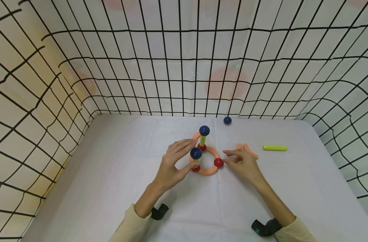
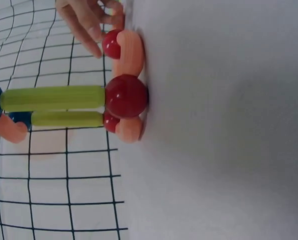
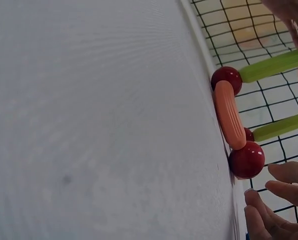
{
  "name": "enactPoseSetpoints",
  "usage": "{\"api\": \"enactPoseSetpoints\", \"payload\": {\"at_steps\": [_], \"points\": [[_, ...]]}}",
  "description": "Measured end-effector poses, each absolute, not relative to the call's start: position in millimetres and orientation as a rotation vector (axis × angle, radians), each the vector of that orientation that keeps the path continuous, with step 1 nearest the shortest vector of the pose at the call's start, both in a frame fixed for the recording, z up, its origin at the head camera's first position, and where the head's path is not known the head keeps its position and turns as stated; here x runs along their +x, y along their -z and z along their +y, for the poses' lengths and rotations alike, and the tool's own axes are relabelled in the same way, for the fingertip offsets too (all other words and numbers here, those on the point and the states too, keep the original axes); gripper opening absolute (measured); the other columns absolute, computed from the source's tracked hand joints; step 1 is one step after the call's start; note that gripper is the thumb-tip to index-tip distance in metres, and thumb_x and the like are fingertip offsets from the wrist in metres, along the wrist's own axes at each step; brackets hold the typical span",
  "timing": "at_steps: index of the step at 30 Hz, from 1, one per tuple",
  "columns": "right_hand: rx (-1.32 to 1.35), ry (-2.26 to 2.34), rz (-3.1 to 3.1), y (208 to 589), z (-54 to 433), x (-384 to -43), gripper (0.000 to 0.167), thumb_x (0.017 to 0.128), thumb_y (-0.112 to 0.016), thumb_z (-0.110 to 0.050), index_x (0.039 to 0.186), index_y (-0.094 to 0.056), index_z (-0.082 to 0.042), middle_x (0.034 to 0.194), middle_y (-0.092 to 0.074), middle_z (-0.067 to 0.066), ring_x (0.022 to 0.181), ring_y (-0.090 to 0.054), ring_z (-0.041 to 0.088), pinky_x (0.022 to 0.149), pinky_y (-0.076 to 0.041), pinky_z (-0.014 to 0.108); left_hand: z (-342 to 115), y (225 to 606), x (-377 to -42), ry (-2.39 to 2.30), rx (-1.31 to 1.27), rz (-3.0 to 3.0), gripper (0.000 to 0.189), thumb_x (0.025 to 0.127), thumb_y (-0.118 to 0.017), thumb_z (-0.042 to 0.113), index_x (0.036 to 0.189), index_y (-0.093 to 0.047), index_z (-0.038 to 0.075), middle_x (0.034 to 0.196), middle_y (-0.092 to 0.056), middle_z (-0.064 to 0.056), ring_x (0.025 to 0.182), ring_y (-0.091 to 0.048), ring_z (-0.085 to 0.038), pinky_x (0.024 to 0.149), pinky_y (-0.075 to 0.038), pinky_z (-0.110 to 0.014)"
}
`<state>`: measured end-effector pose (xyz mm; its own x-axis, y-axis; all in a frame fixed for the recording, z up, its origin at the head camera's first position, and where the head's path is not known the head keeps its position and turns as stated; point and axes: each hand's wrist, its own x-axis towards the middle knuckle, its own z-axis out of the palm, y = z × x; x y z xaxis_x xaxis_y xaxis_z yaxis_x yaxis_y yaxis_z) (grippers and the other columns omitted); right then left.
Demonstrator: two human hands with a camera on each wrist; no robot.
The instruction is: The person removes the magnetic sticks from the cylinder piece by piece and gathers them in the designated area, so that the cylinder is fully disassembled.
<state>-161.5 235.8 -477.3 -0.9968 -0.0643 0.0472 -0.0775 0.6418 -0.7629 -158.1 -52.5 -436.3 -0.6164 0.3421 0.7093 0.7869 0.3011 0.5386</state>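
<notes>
Black grid netting [image 1: 181, 59] stands before a pale wall, behind a white-covered table [image 1: 117, 161]; at the centre of the frame sits a ball-and-rod construction [image 1: 202, 147], its ring of orange curved rods [image 1: 209, 171] joined by red balls [image 1: 218, 162]; two yellow-green uprights [image 1: 203, 140] rise from it, capped by blue balls [image 1: 204, 130]; the left hand [image 1: 175, 161], fingers loosely spread, surrounds the nearer upright, contact being impossible to tell; the right hand [image 1: 242, 164], relaxed and grasping nothing, lies just beside the rightmost red ball; partly behind it are two loose curved rods [image 1: 251, 152]; right of centre lies a yellow-green rod [image 1: 275, 148]; above centre, near the netting, a loose blue ball [image 1: 227, 120].
</notes>
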Motion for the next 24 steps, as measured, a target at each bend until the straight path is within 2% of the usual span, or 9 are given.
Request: {"api": "enactPoseSetpoints", "payload": {"at_steps": [6, 11, 20, 24], "points": [[0.112, -1.337, -2.904, 479.0, 234.4, -162.2, 0.037, 0.093, -0.078, -0.021, 0.129, -0.074, -0.014, 0.124, -0.072, 0.011, 0.09, -0.066, 0.021, 0.069, -0.051, 0.023, -66.7, 434.5, -170.1, 1.362, -0.763, -2.158, 0.05, 0.096, -0.072, 0.006, 0.145, -0.06, 0.004, 0.144, -0.065, -0.012, 0.133, -0.06, -0.028, 0.114, -0.049, -0.047], [0.155, -1.381, -2.907, 480.7, 233.6, -161.4, 0.038, 0.093, -0.079, -0.021, 0.13, -0.074, -0.015, 0.127, -0.072, 0.011, 0.094, -0.068, 0.021, 0.074, -0.053, 0.025, -77.7, 451.0, -183.7, 1.386, -0.639, -2.405, 0.047, 0.095, -0.074, 0.009, 0.141, -0.064, 0.006, 0.139, -0.067, -0.014, 0.132, -0.062, -0.031, 0.111, -0.051, -0.051], [0.27, -1.433, -2.87, 481.5, 230.2, -157.1, 0.038, 0.092, -0.08, -0.021, 0.128, -0.074, -0.01, 0.118, -0.074, 0.012, 0.092, -0.069, 0.019, 0.076, -0.055, 0.021, -71.6, 480.0, -199.0, 1.351, -0.894, -2.778, 0.046, 0.094, -0.075, 0.011, 0.138, -0.065, 0.001, 0.141, -0.066, -0.018, 0.136, -0.06, -0.036, 0.114, -0.048, -0.049], [0.288, -1.415, -2.855, 481.1, 229.1, -158.2, 0.035, 0.092, -0.08, -0.021, 0.125, -0.076, -0.01, 0.115, -0.076, 0.011, 0.09, -0.07, 0.018, 0.075, -0.055, 0.02, -66.6, 479.2, -203.9, 1.26, -0.974, -2.798, 0.04, 0.095, -0.075, 0.013, 0.133, -0.069, 0.002, 0.136, -0.069, -0.016, 0.137, -0.058, -0.036, 0.118, -0.043, -0.057]]}}
